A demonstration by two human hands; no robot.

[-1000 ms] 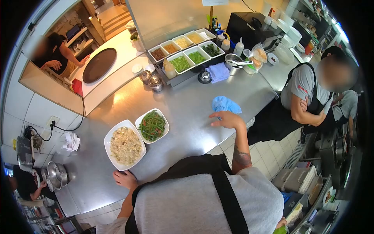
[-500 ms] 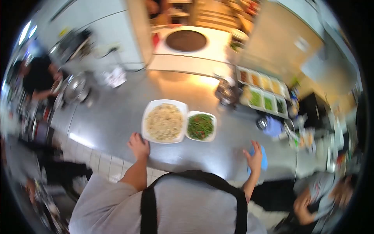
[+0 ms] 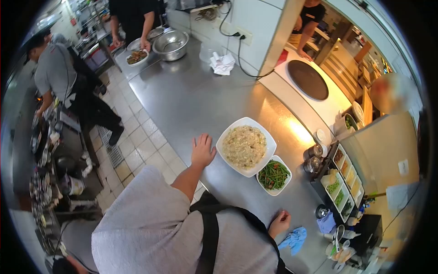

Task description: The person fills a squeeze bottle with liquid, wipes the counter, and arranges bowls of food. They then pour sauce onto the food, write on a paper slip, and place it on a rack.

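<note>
Left grip lies uncurled, fingers spread on the counter, just beside the rice at mid-frame. Right grip, lower right, is curled; whether it holds anything, I cannot tell. Beans sit right of centre, and a cloth lies near that hand.

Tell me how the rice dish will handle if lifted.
The rice dish will probably feel fairly heavy, since rice covers most of its broad inside. The grains look loose, so tilting could spill some. Its smooth-looking white sides might be a bit slippery.
</note>
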